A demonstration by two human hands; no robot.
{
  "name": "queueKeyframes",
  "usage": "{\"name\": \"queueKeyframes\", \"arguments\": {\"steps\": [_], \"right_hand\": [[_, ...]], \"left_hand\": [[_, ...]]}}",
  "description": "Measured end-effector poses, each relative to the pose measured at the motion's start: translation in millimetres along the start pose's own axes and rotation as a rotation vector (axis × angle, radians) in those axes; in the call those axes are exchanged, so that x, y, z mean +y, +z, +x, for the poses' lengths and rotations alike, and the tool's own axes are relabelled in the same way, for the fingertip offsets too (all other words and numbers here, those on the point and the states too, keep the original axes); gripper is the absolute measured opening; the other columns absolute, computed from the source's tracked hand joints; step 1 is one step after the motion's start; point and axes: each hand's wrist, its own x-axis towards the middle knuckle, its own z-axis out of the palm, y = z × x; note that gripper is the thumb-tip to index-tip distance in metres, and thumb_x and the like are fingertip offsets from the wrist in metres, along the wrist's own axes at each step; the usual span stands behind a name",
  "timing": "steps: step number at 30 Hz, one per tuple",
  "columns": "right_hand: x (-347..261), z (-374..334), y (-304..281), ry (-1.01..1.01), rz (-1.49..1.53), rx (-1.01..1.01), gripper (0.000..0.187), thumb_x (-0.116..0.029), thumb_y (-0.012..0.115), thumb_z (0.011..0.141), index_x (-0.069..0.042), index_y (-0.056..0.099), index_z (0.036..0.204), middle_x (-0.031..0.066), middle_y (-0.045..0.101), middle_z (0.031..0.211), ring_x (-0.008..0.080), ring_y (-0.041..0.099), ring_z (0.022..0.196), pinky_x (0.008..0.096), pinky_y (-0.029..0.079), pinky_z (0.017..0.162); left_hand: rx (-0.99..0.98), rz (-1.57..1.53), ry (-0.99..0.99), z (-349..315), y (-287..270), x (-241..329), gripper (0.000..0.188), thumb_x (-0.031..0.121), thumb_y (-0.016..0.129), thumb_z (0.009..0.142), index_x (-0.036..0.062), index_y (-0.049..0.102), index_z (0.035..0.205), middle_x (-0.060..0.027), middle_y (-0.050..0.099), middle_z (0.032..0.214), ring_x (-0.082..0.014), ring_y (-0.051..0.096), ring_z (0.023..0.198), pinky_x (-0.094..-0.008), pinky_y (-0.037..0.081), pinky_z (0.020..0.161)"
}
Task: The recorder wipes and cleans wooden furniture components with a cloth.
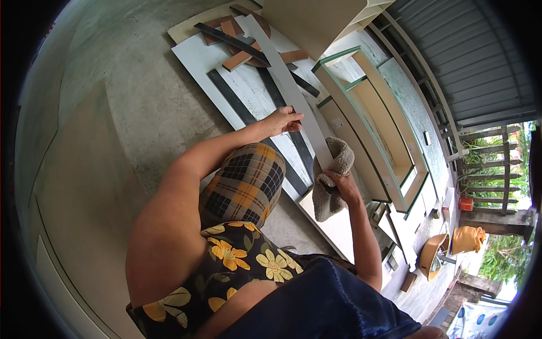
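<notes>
A long, narrow grey board (287,79) runs away from me across the middle of the view. My left hand (282,121) pinches its edge partway along, thumb and fingers closed on it. At the near end, my right hand (343,186) is closed around a fuzzy grey-brown cloth (332,199), which wraps over the board's end. Part of the cloth hangs down below my fingers. Beneath the board lies a large white panel (209,65) with dark strips (231,96) on it.
Brown and black wood pieces (240,59) are piled at the panel's far end. A cream frame with green edges (370,124) stands to the right, near a large beige cabinet (310,22). An orange-yellow hard hat or bowl-like item (432,257) lies at the lower right, beside an orange bag (467,239).
</notes>
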Motion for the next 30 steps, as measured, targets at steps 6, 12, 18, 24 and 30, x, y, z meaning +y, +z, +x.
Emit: {"name": "queueKeyframes", "arguments": {"steps": [6,12,18,24,30], "right_hand": [[36,13,-21,-0.096,-0.035,-0.077,0.036,-0.020,0.065,0.079,0.003,0.060,0.106,0.0106,0.063,0.098,0.0178,0.061,0.087,0.0308,0.049,0.078],[68,-20,-40,-0.025,0.013,-0.042,0.030,-0.016,0.066,0.078,0.002,0.062,0.102,0.0101,0.064,0.094,0.0176,0.062,0.079,0.0312,0.051,0.068],[84,-40,-47,0.010,-0.242,-0.090,0.041,-0.003,0.072,0.062,-0.007,0.065,0.103,0.0135,0.065,0.101,0.0303,0.062,0.097,0.0342,0.048,0.086],[88,-41,-40,0.430,0.298,0.089,0.034,0.001,0.067,0.067,-0.006,0.065,0.101,0.0122,0.065,0.101,0.0265,0.062,0.094,0.0334,0.048,0.084],[88,-43,-40,0.165,0.021,0.029,0.020,-0.005,0.063,0.079,-0.001,0.065,0.098,0.0072,0.065,0.097,0.0169,0.061,0.088,0.0302,0.049,0.079]], "left_hand": [[0.085,0.025,0.050,34,7,2,0.012,0.019,0.062,0.089,0.0110,0.055,0.095,-0.0036,0.065,0.084,-0.0135,0.066,0.069,-0.0228,0.054,0.059],[0.229,0.012,0.128,66,-30,32,0.012,0.016,0.061,0.088,0.0082,0.056,0.096,-0.0048,0.065,0.083,-0.0152,0.066,0.067,-0.0253,0.055,0.059],[0.415,0.011,0.154,95,-114,63,0.011,0.011,0.056,0.090,0.0041,0.050,0.097,-0.0104,0.063,0.080,-0.0195,0.066,0.067,-0.0275,0.053,0.055],[0.575,0.078,0.095,119,-143,83,0.012,0.009,0.053,0.091,-0.0001,0.049,0.099,-0.0126,0.062,0.081,-0.0218,0.066,0.068,-0.0259,0.052,0.053],[0.582,0.298,0.027,111,-155,81,0.029,0.010,0.055,0.090,-0.0079,0.051,0.113,-0.0175,0.062,0.099,-0.0297,0.067,0.086,-0.0377,0.055,0.073]]}}
